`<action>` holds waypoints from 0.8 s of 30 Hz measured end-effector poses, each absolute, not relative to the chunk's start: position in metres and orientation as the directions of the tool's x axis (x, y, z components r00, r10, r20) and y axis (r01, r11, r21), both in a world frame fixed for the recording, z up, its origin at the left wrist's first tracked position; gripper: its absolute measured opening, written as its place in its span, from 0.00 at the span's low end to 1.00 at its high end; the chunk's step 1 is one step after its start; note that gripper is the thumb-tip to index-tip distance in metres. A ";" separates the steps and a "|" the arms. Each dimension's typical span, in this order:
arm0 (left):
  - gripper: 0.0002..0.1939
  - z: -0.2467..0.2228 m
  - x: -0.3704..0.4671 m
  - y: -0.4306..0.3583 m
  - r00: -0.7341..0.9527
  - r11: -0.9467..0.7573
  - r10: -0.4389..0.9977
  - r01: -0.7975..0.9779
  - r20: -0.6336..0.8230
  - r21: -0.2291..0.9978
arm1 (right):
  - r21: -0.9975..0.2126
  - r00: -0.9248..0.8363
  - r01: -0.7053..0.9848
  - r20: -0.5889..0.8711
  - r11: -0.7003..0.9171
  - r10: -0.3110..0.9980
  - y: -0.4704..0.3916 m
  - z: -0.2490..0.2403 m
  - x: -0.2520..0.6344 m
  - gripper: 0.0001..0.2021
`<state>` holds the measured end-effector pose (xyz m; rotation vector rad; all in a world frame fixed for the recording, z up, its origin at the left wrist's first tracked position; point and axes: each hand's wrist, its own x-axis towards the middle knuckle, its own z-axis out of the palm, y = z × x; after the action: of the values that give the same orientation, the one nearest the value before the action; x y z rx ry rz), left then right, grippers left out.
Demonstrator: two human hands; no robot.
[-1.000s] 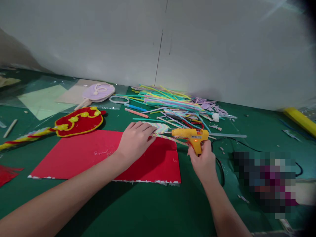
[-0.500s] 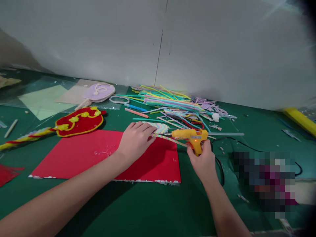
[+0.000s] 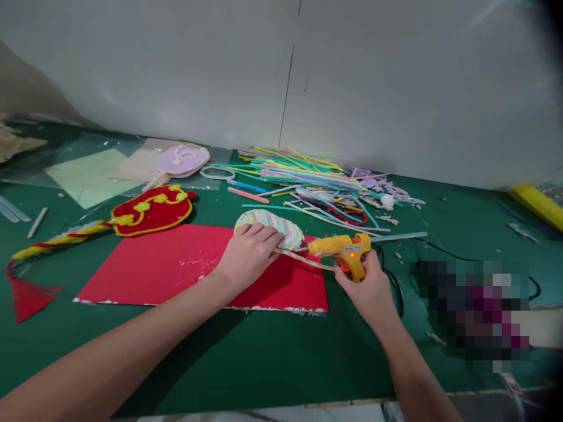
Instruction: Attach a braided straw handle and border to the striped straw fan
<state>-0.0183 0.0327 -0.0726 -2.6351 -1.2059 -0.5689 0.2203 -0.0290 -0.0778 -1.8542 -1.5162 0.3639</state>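
Note:
My left hand [image 3: 250,251] is closed on a pastel striped oval piece [image 3: 275,225] above the red board [image 3: 162,264]. A thin twisted pastel strand [image 3: 308,260] runs from the fingers of that hand toward my other hand. My right hand [image 3: 367,286] grips a yellow glue gun [image 3: 341,247] with an orange light on. The gun's nozzle points left, at the right edge of the striped piece beside the strand. A clear glue stick [image 3: 400,236] sticks out of its back.
Colourful pipe cleaners [image 3: 303,170] lie heaped by the wall. A red and yellow fan-shaped piece [image 3: 152,212] with a tassel and a lilac one [image 3: 182,161] are at the left. The black cord [image 3: 398,290] runs right of the gun.
The view has shifted, showing the tassel and the table's front edge. More of the striped piece shows above my left hand, and the glue gun is tilted slightly with its nozzle at the piece's lower right edge.

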 end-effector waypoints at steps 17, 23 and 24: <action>0.17 -0.076 -0.044 0.035 0.726 -0.737 0.657 0.562 0.203 0.376 | -0.655 0.227 0.745 0.071 -0.126 0.971 -0.063 -0.083 0.213 0.15; 0.17 -0.085 -0.047 0.039 0.721 -0.734 0.648 0.507 0.244 0.451 | -0.675 0.224 0.723 0.025 -0.149 0.974 -0.066 -0.082 0.214 0.16; 0.17 -0.085 -0.047 0.039 0.716 -0.728 0.654 0.506 0.245 0.463 | -0.673 0.223 0.724 0.020 -0.152 0.975 -0.065 -0.081 0.214 0.16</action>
<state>-0.0470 0.0393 -0.0847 -3.2445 -1.1422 -0.7141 0.2139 -0.0654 -0.0809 -1.9416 -1.5602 0.5809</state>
